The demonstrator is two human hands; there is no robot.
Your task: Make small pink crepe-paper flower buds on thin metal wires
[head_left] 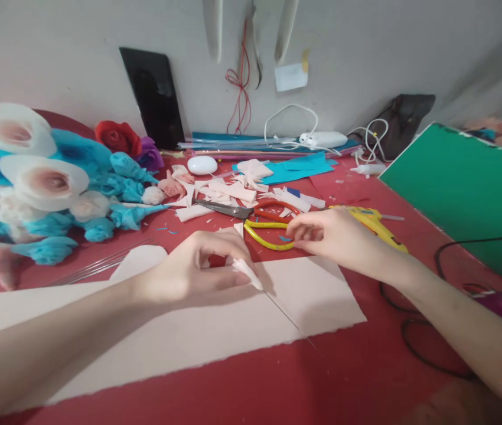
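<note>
My left hand (209,265) pinches a small pale paper bud (247,273) between thumb and fingers. A thin wire stem (289,316) runs from the bud down to the right. Beneath this hand lies a long sheet of pale pink crepe paper (180,348). My right hand (319,233) is at the handle ends of the scissors (251,215), its fingers loosely bent and apart with nothing seen between them. Whether it touches the handles I cannot tell. One scissor handle is red, the other yellow, and the dark blades point left.
Paper flowers (51,183) crowd the left side, near bare wires (95,265). Paper scraps (228,192) lie behind the scissors. A yellow glue gun (368,221) rests beyond my right hand, beside a green board (463,195) and a black cable (410,348). A dark tablet (153,97) leans on the wall.
</note>
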